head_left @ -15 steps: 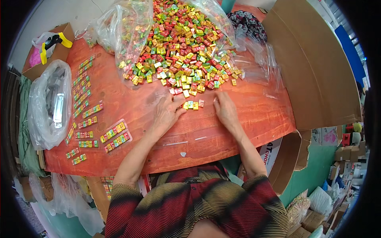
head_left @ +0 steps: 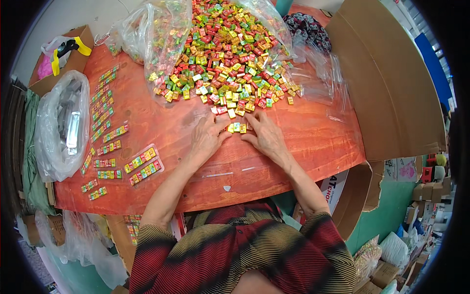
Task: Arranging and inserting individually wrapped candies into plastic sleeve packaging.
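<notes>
A short row of small yellow and red boxes (head_left: pixel 237 128) lies on the red-brown table in front of me. My left hand (head_left: pixel 209 134) is at its left end, fingers and thumb bent around the end box. At the other end my right hand (head_left: pixel 266 137) has its thumb and fingers closed in on the row, partly hiding the last box. Just beyond my fingertips, the large heap of small red, yellow and green boxes (head_left: pixel 230 59) spreads over the far side of the table.
On the left stand several rows of boxes (head_left: pixel 102 110) and a clear tray (head_left: pixel 160 165) holding two rows. A clear plastic bag (head_left: pixel 54 152) hangs at the left edge. Clear plastic strips (head_left: pixel 338 88) lie at right, beside a tall cardboard box (head_left: pixel 391 83).
My right hand has moved left and inward to the right end of the row, covering the red box there. My left hand stays at the left end.
</notes>
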`<state>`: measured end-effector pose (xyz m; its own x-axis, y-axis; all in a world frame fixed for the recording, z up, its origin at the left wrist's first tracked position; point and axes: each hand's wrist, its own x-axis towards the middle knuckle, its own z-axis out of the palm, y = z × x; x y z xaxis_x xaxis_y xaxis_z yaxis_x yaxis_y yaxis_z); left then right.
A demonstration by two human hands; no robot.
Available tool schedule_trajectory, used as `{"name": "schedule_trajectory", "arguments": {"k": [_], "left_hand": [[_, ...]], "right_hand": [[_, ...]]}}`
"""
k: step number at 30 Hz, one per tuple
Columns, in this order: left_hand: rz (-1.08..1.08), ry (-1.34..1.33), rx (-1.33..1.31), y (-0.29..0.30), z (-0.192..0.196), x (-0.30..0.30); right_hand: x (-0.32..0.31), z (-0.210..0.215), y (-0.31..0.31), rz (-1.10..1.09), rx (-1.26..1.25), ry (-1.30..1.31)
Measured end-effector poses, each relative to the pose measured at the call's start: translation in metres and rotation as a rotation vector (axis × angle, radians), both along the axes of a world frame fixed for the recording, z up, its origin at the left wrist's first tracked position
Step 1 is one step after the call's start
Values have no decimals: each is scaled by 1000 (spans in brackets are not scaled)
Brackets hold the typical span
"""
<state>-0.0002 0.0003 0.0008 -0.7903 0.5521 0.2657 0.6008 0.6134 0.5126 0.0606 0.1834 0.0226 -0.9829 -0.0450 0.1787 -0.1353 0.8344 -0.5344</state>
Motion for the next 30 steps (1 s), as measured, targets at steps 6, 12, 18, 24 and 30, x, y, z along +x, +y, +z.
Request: {"name": "schedule_trajectory", "arguments": {"k": [6,12,18,24,30], "left_hand": [[-11,16,4,2,-3,1],[-107,15,32,-4,-2,-3],[-110,25,82,-1,-4,-8],[-171,-130,123,-8,5,-13],[-195,-100,33,-11,-3,-17]], "right_hand": [[0,-12,2,3,29,-26],[-2,-4,3,139,1,9],[-6,-12,2,128,-18,56],[-8,-10,4,81,40,-9],[-6,-12,3,92,25,2]]}}
